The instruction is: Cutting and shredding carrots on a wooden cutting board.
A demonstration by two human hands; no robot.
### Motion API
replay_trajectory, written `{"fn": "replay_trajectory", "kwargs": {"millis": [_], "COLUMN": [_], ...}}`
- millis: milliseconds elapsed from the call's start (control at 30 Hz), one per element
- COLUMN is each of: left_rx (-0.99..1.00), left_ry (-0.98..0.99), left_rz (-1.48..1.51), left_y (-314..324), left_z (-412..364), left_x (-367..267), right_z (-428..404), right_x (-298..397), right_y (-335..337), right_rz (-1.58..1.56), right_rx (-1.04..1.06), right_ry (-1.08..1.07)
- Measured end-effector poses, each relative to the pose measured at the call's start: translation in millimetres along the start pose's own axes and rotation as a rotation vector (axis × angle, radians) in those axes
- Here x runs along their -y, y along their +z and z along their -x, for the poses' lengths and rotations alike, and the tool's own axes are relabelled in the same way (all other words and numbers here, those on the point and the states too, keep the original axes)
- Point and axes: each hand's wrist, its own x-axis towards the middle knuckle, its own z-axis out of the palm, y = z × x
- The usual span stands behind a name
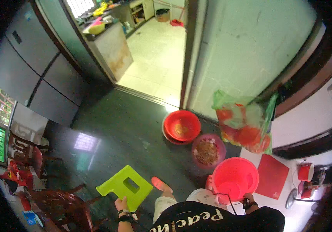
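Note:
My left hand (121, 204) grips the edge of a lime-green plastic stool (137, 192), which is tilted and has a slot in its seat. At the lower right, my right hand (248, 197) is closed on the rim of a pink plastic bucket (237, 177) beside my leg. The inside of the bucket shows no contents. Just beyond it a pink basin (223, 149) on the floor holds a brown, crumbly heap (206, 153). Stacked red basins (182, 126) stand farther off, near the doorway.
A green plastic bag (245, 124) with red and white things is by the right wall. A red mat (272, 177) lies at the right. Carved wooden chairs (64, 206) stand at the lower left, a grey refrigerator (35, 66) at the upper left. A doorway sill (147, 95) leads to a kitchen.

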Motion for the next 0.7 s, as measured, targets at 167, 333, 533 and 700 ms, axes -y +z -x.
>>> {"fn": "replay_trajectory", "kwargs": {"millis": [167, 333, 533, 700], "left_rx": [0.020, 0.086, -0.038, -0.093], "left_ry": [0.146, 0.162, 0.239, 0.318], "left_rz": [0.341, 0.179, 0.246, 0.073], "left_y": [-76.1, -125.6, -151.4, -196.9], "left_z": [-84.7, -178.5, -294.2, -360.5], "left_x": [-28.5, -68.7, -117.0, -210.1], "right_z": [-12.2, -8.4, -68.6, -154.4], "right_x": [140.2, 331.0, 529.5, 647.0], "right_y": [-44.2, -135.3, -211.1, -273.1], "right_rz": [-0.062, -1.195, -1.138, -1.155], "right_rx": [-0.248, 0.129, 0.175, 0.182], "right_ry": [-0.414, 0.118, -0.021, -0.105]}}
